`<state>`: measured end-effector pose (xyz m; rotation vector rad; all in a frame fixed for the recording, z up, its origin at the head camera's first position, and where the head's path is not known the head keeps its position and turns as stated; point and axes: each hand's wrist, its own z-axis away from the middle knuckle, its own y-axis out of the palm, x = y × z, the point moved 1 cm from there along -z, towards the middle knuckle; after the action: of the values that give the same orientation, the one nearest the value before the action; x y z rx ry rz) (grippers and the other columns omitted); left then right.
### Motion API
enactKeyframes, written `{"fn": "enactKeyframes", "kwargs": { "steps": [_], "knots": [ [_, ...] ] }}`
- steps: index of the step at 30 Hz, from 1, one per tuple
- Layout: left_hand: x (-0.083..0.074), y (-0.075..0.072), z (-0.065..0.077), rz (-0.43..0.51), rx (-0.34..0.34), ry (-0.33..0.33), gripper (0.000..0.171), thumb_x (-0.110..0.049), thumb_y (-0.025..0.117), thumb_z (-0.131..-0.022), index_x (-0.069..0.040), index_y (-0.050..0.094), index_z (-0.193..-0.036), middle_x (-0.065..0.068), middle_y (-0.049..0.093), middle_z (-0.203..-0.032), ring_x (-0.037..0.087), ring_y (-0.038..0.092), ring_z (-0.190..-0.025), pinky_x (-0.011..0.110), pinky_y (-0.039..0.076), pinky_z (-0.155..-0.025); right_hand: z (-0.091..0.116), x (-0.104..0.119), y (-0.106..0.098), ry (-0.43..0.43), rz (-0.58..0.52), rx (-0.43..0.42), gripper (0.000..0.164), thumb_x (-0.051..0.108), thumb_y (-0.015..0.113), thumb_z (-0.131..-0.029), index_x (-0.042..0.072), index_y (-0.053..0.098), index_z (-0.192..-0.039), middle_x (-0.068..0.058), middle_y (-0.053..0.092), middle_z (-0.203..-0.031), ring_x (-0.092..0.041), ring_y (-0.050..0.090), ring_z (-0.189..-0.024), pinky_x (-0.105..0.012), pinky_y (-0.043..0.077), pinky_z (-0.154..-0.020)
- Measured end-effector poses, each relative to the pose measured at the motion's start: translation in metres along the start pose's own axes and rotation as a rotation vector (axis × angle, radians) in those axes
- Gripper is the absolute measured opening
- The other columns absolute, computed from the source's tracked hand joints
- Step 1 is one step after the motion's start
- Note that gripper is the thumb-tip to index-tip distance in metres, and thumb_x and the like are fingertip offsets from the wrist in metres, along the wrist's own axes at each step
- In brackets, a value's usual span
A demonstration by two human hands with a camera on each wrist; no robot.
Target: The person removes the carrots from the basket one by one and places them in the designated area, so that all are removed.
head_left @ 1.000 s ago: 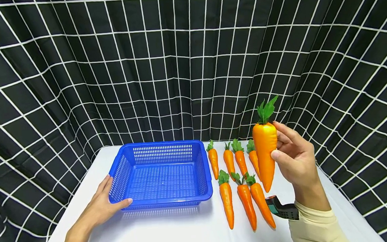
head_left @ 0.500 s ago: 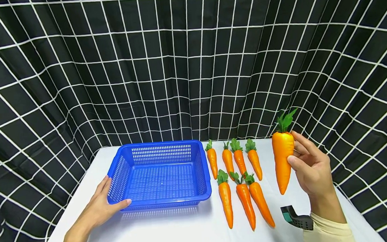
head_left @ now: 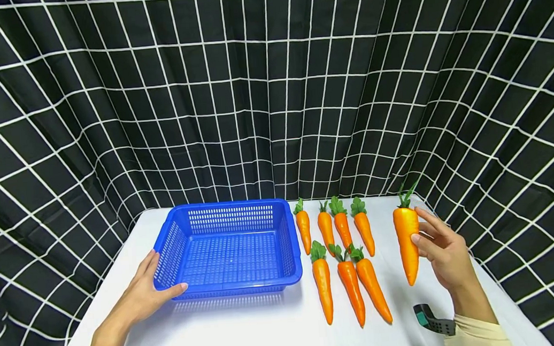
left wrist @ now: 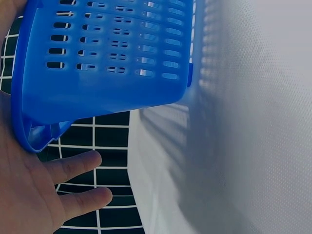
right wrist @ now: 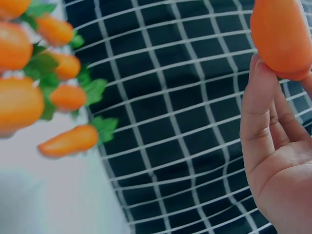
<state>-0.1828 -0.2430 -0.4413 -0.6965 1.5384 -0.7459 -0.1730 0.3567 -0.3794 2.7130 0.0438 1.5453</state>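
Note:
My right hand (head_left: 446, 257) pinches an orange carrot (head_left: 407, 236) between thumb and fingers, its green leaves up and its tip pointing down. The carrot hangs over the right side of the table. In the right wrist view, the fingertips touch the held carrot's side (right wrist: 282, 41). At the near left corner of a blue plastic basket (head_left: 237, 290), my left hand (head_left: 143, 296) rests against the rim with its thumb over the near edge. The left wrist view shows two straight fingers (left wrist: 80, 202) beside the basket's slotted wall (left wrist: 117, 92).
Several carrots lie in two rows right of the basket: a far row including a carrot (head_left: 364, 234), and a near row including another carrot (head_left: 323, 290). A white cloth (head_left: 250, 335) covers the table. A black gridded curtain (head_left: 257, 99) stands behind and at both sides.
My right hand has carried the carrot rightward, away from the two rows, and then lowered it toward the table. The left hand and basket stay in place.

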Motion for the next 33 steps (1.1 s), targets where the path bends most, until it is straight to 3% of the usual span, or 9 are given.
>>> {"fn": "enactKeyframes", "kwargs": {
  "steps": [5, 9, 17, 26, 33],
  "knots": [
    [0.000, 0.000, 0.001, 0.001, 0.006, -0.005, 0.118, -0.058, 0.072, -0.078, 0.009, 0.007, -0.150, 0.026, 0.001, -0.156, 0.053, 0.009, -0.137, 0.069, 0.016, -0.103, 0.006, -0.021, -0.008, 0.132, 0.066, -0.038, 0.052, -0.010, 0.056, -0.092, -0.001, 0.044, -0.142, -0.003, 0.065, -0.104, -0.015, 0.066, -0.086, -0.031, 0.057, -0.065],
    [-0.001, -0.001, 0.001, 0.003, 0.003, -0.008, 0.119, -0.059, 0.072, -0.077, 0.008, 0.006, -0.150, 0.026, 0.001, -0.157, 0.053, 0.009, -0.137, 0.069, 0.016, -0.103, 0.010, -0.037, -0.014, 0.227, 0.115, -0.014, 0.053, -0.003, 0.059, -0.093, 0.007, 0.046, -0.144, 0.000, 0.064, -0.104, -0.013, 0.066, -0.087, -0.033, 0.058, -0.064],
    [-0.001, 0.000, 0.001, -0.009, 0.010, -0.013, 0.120, -0.061, 0.071, -0.077, 0.009, 0.006, -0.150, 0.027, 0.002, -0.156, 0.054, 0.011, -0.136, 0.069, 0.017, -0.103, 0.022, -0.060, -0.023, 0.421, 0.324, 0.015, 0.058, 0.014, 0.065, -0.094, 0.009, 0.041, -0.147, -0.002, 0.059, -0.109, -0.013, 0.064, -0.087, -0.037, 0.058, -0.067],
    [-0.001, 0.000, 0.001, -0.012, 0.008, -0.015, 0.119, -0.061, 0.071, -0.077, 0.009, 0.007, -0.150, 0.026, 0.002, -0.156, 0.054, 0.011, -0.137, 0.069, 0.017, -0.102, 0.028, -0.074, -0.025, 0.467, 0.324, 0.022, 0.060, 0.017, 0.067, -0.092, 0.008, 0.041, -0.145, -0.009, 0.058, -0.111, -0.014, 0.063, -0.089, -0.043, 0.057, -0.069],
    [-0.002, 0.000, 0.002, -0.014, 0.011, -0.022, 0.118, -0.059, 0.072, -0.077, 0.010, 0.008, -0.150, 0.027, 0.003, -0.156, 0.053, 0.010, -0.137, 0.069, 0.017, -0.103, 0.031, -0.085, -0.027, 0.535, 0.361, 0.011, 0.061, 0.015, 0.069, -0.091, 0.007, 0.042, -0.145, -0.023, 0.054, -0.119, -0.016, 0.063, -0.086, -0.044, 0.058, -0.066]
  ]
}}
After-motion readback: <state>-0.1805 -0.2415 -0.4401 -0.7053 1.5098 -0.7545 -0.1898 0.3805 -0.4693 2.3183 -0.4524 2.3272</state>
